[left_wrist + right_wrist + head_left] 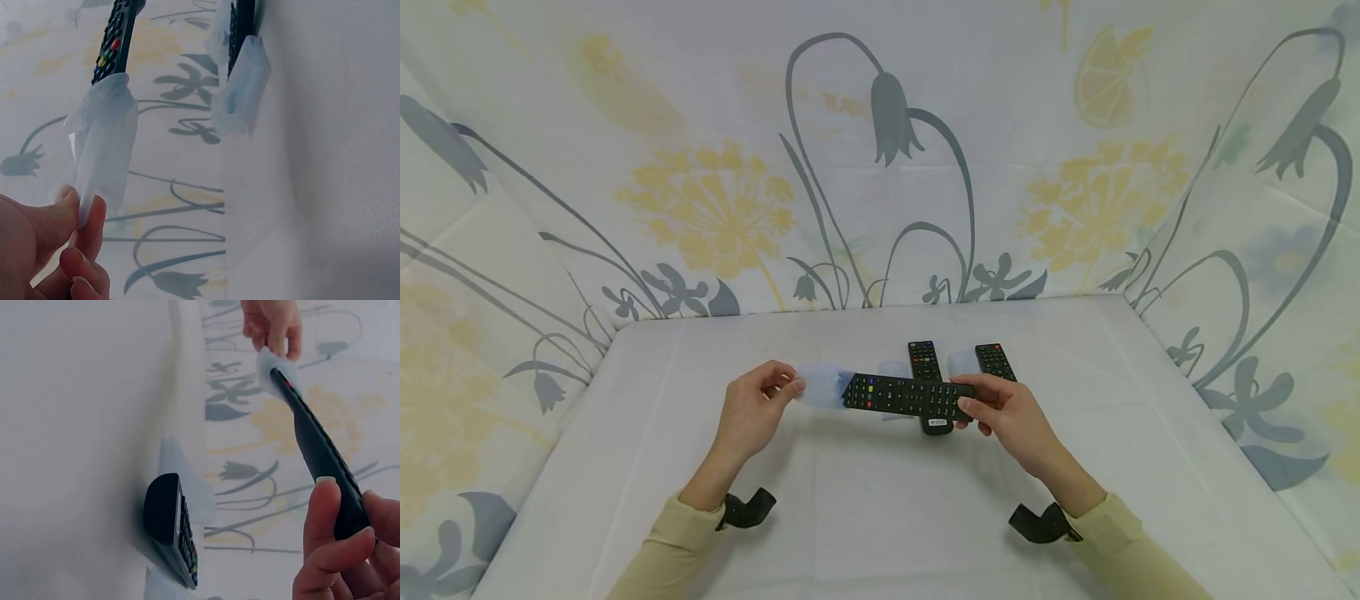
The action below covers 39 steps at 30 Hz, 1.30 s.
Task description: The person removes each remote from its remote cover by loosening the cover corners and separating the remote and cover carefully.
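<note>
Now, left hand [752, 408]: fingers pinch the thin bag [822, 385] at its left end.
Right hand [1003, 412]: curled round the remote [906, 395], held above the surface [865, 517].
Risk: bag may slip off or tear if pulled crooked.

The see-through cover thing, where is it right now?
In the head view the clear cover sits left of centre, pinched by the left hand, its mouth over the tip of the remote held by the right hand.

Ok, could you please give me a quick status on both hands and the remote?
Left hand pinches clear sleeve at remote tip. Right hand grips other end, remote held above table. Two more remotes behind.
</note>
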{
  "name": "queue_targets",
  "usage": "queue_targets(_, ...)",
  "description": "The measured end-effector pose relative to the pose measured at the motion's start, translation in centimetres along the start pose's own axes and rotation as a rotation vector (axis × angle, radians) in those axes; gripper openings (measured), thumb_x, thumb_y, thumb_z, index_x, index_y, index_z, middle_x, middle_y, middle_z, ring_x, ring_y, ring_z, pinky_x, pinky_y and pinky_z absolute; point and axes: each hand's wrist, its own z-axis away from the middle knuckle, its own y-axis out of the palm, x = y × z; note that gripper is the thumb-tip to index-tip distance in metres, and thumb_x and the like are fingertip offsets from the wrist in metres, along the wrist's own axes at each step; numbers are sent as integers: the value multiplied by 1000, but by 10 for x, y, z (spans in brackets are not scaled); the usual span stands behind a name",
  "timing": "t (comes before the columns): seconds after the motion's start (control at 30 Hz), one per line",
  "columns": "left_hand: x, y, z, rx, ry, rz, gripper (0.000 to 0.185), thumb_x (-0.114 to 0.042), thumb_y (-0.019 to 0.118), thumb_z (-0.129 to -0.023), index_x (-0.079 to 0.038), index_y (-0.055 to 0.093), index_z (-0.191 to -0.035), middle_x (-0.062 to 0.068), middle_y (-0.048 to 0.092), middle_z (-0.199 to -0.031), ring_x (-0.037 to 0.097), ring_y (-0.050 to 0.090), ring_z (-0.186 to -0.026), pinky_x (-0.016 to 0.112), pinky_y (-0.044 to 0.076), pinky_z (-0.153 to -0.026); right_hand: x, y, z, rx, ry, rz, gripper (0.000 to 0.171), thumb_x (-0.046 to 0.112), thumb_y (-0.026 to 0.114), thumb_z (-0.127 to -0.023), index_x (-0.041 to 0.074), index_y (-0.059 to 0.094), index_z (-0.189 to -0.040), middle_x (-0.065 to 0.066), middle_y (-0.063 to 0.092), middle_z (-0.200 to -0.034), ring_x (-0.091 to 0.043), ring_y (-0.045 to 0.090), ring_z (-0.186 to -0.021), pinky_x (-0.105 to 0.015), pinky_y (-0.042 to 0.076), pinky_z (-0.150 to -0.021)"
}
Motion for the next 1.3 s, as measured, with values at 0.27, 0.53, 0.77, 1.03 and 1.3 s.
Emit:
queue_targets(0.27,10,-7,-3,-60,33,-3,6,-8,74,-90,-6,69,-93,4,68,-79,19,55,-66,26,41,-53,0,-10,3,-51,15,7,34,6,64,-97,-2,61,-129,-16,67,-92,-29,64,-71,-26,45,-58)
queue_targets(0.53,24,-23,-6,-76,54,-30,6,-10,75,-90,-7,70,-93,5,69,-81,16,55,-66,25,40,-51,-6,-24,5,-101,39,-11,38,8,64,-97,-5,58,-132,-17,65,-99,-20,67,-74,-30,51,-64)
queue_targets(0.77,24,-27,-9,-39,57,-12,7,-12,75,-91,-8,71,-96,4,70,-81,15,56,-61,26,43,-48,-9,-21,5,-104,44,-22,37,7,64,-97,-6,58,-131,-16,66,-96,-21,68,-74,-26,50,-63)
queue_targets(1.03,28,-32,-12,-4,77,-34,14,-11,71,-94,-4,73,-105,9,71,-93,21,63,-76,23,47,-60,-12,-17,5,-107,37,11,35,7,66,-96,-4,60,-129,-17,67,-94,-28,68,-74,-26,51,-62)
queue_targets(1.3,33,-33,-11,1,118,-73,16,-6,68,-94,-4,73,-109,10,72,-101,23,61,-86,25,45,-66,-13,-10,5,-97,40,10,35,7,66,-96,-4,61,-129,-17,67,-90,-40,67,-77,-27,52,-62)
